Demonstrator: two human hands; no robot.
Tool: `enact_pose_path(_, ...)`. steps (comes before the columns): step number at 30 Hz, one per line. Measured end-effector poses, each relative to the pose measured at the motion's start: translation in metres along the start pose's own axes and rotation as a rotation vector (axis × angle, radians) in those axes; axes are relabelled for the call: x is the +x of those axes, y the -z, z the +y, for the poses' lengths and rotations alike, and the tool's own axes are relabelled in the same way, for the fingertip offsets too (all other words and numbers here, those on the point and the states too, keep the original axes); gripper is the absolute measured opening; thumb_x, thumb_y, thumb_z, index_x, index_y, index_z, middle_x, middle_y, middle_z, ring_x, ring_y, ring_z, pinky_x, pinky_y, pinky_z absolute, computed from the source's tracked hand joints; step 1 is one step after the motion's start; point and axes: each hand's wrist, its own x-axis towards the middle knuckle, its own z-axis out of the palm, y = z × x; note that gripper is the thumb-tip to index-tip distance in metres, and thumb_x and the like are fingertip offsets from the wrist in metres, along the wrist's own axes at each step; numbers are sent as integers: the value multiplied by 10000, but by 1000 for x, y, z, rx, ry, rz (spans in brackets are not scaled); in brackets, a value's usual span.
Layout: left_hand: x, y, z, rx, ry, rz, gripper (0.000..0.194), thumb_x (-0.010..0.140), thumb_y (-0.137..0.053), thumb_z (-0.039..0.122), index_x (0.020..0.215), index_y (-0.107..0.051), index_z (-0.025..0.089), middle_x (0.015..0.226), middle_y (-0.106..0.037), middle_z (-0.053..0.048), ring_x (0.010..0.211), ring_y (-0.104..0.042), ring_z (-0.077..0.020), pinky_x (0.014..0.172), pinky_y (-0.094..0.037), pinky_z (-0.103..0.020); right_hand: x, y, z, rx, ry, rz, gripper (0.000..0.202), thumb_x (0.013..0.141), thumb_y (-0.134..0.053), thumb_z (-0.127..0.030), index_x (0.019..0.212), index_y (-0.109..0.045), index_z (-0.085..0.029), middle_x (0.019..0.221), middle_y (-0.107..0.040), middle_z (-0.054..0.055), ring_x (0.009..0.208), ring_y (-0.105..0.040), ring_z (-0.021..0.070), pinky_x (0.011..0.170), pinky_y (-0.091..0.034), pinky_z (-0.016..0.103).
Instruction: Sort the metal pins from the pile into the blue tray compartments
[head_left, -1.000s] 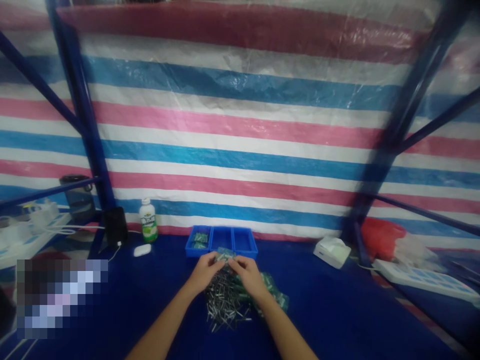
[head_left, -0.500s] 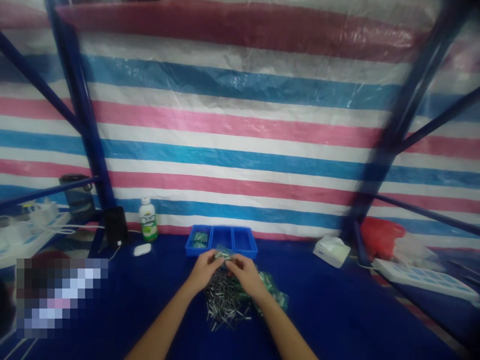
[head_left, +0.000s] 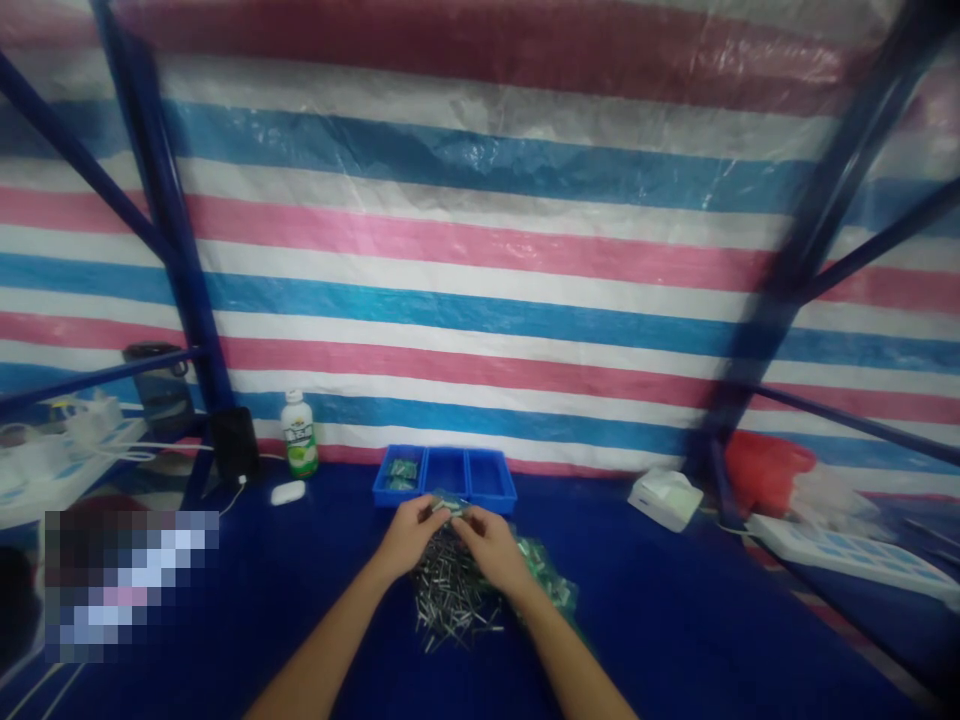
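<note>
A small clear plastic bag with pale pieces inside is pinched between both hands, in front of the blue trays. My left hand grips its left side, and my right hand grips the right side with thumb and fingers. Beneath the hands lies a heap of thin metal rivets or pins. Several greenish clear packets lie beside my right wrist, partly hidden by it. The left compartment of the blue divided tray contains similar small packets.
On the blue table stand a white-green bottle, a white case, a black phone and a tissue pack. Power strips lie at both sides. A red bag sits at right, near blue frame posts.
Both hands stay at the small bag; their thumbs have drawn slightly closer together on it. The whole view has shifted a little. The heap and packets look the same.
</note>
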Motion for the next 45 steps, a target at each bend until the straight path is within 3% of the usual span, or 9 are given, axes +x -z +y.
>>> enact_pose_path(7,1,-1,1,24,-4,-29,302,824,-642,423,912,-698,139,866,-701,-51,802,-614,-201,751,-455,-286,1,3,-1,-22,53,5,274,872,-564,-411,749,-621,-173,637,-563,-14,611,-483,150,578,-363,248)
enact_pose_path(17,-1,-3,4,52,1,18,304,828,-621,439,840,-679,141,772,-664,-20,732,-574,-178,689,-420,-259,-2,-1,-4,-99,73,59,289,863,-571,-417,717,-630,-174,614,-540,-26,599,-456,143,572,-345,252)
enact_pose_path(23,3,1,0,75,1,146,330,806,-630,484,764,-648,157,661,-603,6,618,-510,-152,617,-378,-247,2,-1,1,-38,64,120,269,862,-571,-425,904,-673,-180,697,-612,7,626,-526,163,597,-412,268)
enact_pose_path(30,10,21,0,121,10,392,303,760,-656,463,784,-661,161,630,-583,20,591,-504,-139,584,-374,-240,2,6,0,-49,53,147,306,847,-575,-457,845,-683,-171,689,-631,24,636,-541,176,612,-420,276)
enact_pose_path(36,15,34,-4,9,1,491,311,715,-705,407,890,-598,173,761,-674,-4,678,-615,-158,654,-455,-254,3,6,-2,-59,65,147,286,859,-560,-431,830,-683,-175,693,-634,26,639,-547,176,609,-420,277)
enact_pose_path(41,16,34,-6,-95,11,522,503,719,-730,411,1118,-525,184,844,-711,-37,782,-680,-194,749,-510,-306,3,6,0,-73,83,133,287,855,-563,-432,839,-692,-176,723,-657,33,665,-560,184,627,-428,280)
enact_pose_path(45,12,36,-2,-21,-57,596,547,741,-719,405,1202,-520,189,907,-703,-55,847,-683,-201,775,-508,-296,2,5,0,-77,81,124,273,853,-560,-425,832,-684,-183,707,-644,24,657,-556,182,625,-420,276)
